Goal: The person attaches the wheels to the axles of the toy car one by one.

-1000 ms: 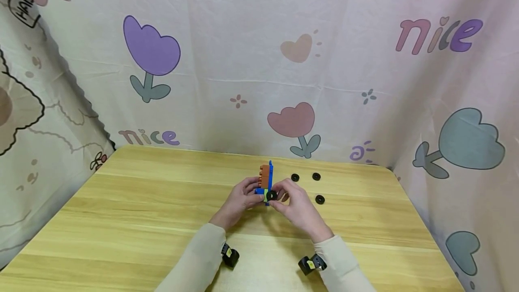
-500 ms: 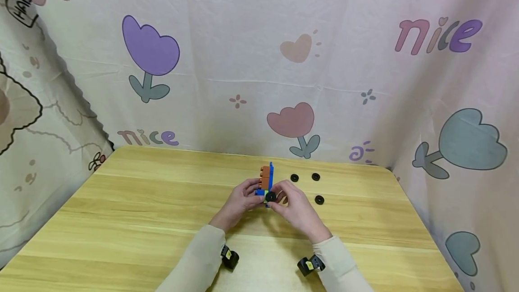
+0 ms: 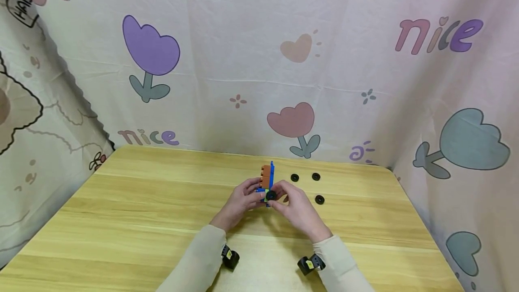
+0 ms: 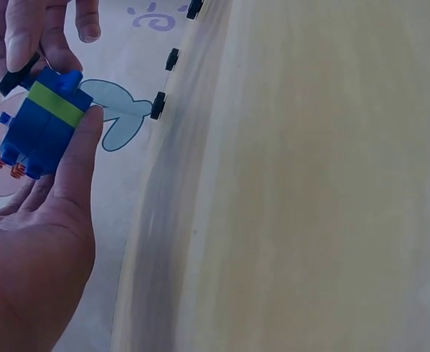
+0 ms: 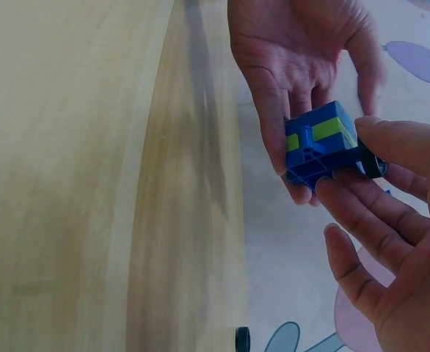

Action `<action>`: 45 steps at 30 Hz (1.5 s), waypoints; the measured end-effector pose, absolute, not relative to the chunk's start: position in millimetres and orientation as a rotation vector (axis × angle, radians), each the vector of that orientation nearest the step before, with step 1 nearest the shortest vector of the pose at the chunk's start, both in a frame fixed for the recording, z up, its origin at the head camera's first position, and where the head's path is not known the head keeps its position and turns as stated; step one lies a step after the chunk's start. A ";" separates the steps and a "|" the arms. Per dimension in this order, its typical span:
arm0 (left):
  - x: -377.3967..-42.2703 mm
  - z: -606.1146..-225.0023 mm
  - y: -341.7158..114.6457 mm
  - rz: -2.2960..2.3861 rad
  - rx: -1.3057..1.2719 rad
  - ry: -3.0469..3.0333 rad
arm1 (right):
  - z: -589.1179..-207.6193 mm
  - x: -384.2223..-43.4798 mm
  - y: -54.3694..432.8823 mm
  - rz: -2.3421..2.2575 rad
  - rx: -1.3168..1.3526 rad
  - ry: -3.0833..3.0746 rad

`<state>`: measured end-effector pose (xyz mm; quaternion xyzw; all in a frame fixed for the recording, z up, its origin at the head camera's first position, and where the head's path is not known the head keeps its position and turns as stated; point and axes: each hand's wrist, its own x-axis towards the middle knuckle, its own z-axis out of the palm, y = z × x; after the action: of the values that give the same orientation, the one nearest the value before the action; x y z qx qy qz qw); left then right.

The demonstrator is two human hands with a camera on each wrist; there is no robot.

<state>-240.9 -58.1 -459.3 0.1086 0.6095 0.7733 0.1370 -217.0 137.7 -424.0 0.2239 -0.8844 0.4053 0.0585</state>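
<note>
My left hand [image 3: 242,200] grips a small toy built of plastic blocks [image 3: 266,177], with orange, blue and lime-green pieces, held upright in the head view. In the left wrist view its blue end with a lime-green band [image 4: 57,106] faces the camera. My right hand [image 3: 295,203] pinches a black toy wheel [image 3: 271,195] against the side of the toy. Up close in the right wrist view, the wheel [image 5: 373,163] sits at the end of a blue axle part, between thumb and fingers. The toy's far side is hidden by the left fingers.
Three more black wheels lie on the wooden table [image 3: 142,202] to the right of the hands: one wheel [image 3: 294,177] and another wheel [image 3: 316,176] toward the back, a third wheel [image 3: 319,199] nearer. A printed cloth [image 3: 227,48] hangs behind the table.
Both hands stay in nearly the same place. The toy and the wheel pressed at its side shift only slightly; the loose wheels lie where they were.
</note>
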 end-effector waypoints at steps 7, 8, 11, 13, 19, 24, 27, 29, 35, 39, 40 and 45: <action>-239.9 -458.3 -61.5 2.233 0.320 1.761 | -421.0 -215.2 134.3 1.227 0.695 -2.694; -239.4 -458.0 -62.6 2.238 0.326 1.761 | -421.0 -215.2 133.8 1.235 0.704 -2.686; -237.8 -457.4 -64.4 2.247 0.341 1.757 | -422.2 -214.6 133.4 1.274 0.722 -2.653; -237.4 -457.8 -64.3 2.242 0.354 1.742 | -424.2 -213.8 134.2 1.292 0.716 -2.632; -236.0 -459.2 -62.6 2.237 0.355 1.728 | -429.1 -213.1 136.7 1.355 0.656 -2.630; -237.1 -456.7 -57.9 2.255 0.395 1.719 | -426.6 -213.2 142.0 1.432 0.599 -2.653; -238.3 -455.6 -53.5 2.248 0.417 1.713 | -425.1 -212.1 146.4 1.475 0.579 -2.671; -238.5 -455.5 -51.8 2.247 0.416 1.703 | -424.5 -211.5 148.2 1.507 0.583 -2.677; -237.1 -454.9 -52.6 2.249 0.403 1.702 | -424.2 -212.2 147.8 1.580 0.615 -2.680; -236.7 -454.9 -54.7 2.237 0.399 1.712 | -423.7 -212.0 145.2 1.648 0.604 -2.675; -236.6 -454.8 -55.2 2.235 0.397 1.717 | -423.7 -212.1 144.5 1.667 0.598 -2.673; -236.3 -453.3 -56.1 2.236 0.396 1.723 | -423.8 -213.2 141.2 1.786 0.584 -2.615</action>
<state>-236.3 -56.1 -453.3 0.1375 0.5981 0.7761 0.1449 -213.2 141.2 -423.8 0.1811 -0.8115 0.5542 -0.0393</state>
